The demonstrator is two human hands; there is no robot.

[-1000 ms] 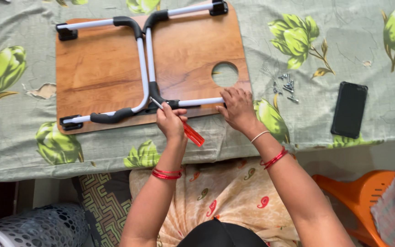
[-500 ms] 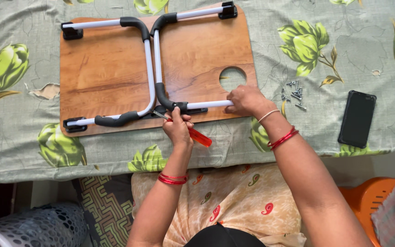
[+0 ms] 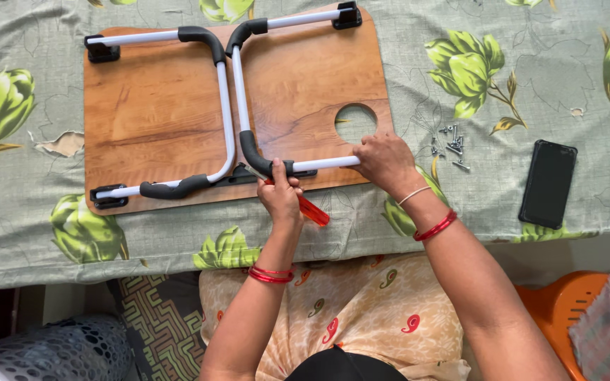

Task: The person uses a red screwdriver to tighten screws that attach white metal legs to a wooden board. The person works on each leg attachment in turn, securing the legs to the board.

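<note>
Head view: screwdriver (image 3: 303,204) tip hidden behind left hand (image 3: 281,195).

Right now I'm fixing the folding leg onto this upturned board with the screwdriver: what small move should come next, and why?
Probably keep the right hand pressing the white leg tube and turn the red-handled screwdriver in the left hand. Its tip sits at the black bracket, and loose screws lie beside the wooden board.

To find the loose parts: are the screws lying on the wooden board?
No, the screws lie on the cloth, right of the board.
</note>
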